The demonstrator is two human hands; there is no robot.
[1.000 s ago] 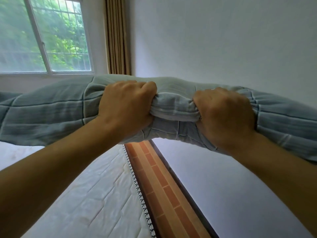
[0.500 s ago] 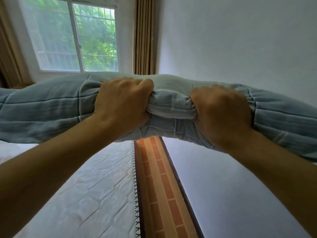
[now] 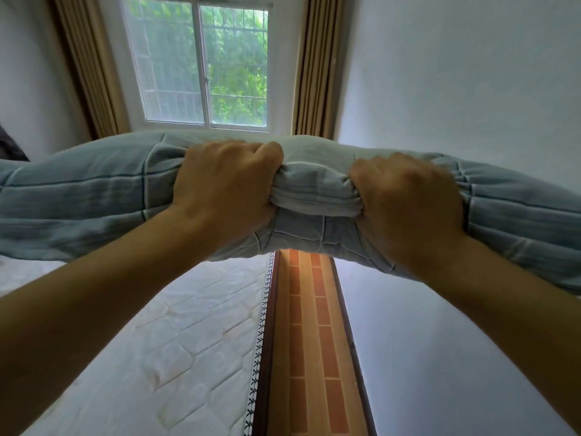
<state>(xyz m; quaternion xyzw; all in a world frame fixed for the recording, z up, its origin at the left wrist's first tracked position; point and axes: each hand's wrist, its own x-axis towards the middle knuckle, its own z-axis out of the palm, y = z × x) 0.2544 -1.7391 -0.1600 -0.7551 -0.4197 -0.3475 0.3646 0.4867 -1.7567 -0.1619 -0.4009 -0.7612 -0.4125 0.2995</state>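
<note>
We see the quilt in pale blue-grey, crossed by a wide check of thin white and darker blue lines. The mattress is white, stitched in a brick-like pattern, with faint yellowish marks. Its edging is white with a row of dark crosses, and the bed rail is dark brown. We find the floor tan with terracotta brick-shaped blocks. The curtains are plain tan, the window frame white, the leaves green and the wall plain bluish white.

Soft, matt, crinkled cloth blanket with stitched lines; quilted, slightly sheeny white mattress lower left; smooth matt painted wall at right.
</note>
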